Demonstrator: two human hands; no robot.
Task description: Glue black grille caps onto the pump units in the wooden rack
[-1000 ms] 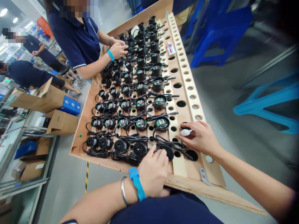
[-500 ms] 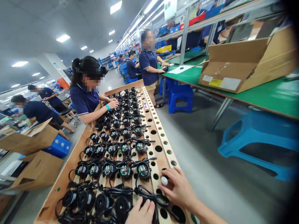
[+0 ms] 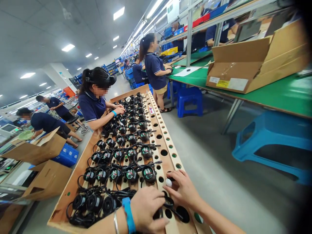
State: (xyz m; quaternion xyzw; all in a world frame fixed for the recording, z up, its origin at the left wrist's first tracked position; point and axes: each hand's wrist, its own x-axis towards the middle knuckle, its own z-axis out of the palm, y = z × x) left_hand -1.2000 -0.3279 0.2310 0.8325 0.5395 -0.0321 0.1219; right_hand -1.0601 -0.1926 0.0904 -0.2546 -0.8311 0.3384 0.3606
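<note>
A long wooden board (image 3: 170, 143) drilled with round holes carries several black round units with coiled black cords (image 3: 148, 173). My left hand (image 3: 147, 208) rests on the nearest units and cords at the board's near end, fingers curled over them. My right hand (image 3: 185, 190) lies beside it on the board and pinches a small white rounded object (image 3: 168, 182) at its fingertips. A blue band and a metal bangle sit on my left wrist.
A person in a dark blue shirt (image 3: 94, 104) works on the board's far left side, hands among the units. Cardboard boxes (image 3: 41, 151) stand on the left. On the right are a green table (image 3: 280, 94), an open carton (image 3: 246, 65) and blue stools (image 3: 273, 143).
The view swung up from the board to the hall, then dropped slightly. My left hand has slid up over the nearest units. My right hand still holds the white object.
</note>
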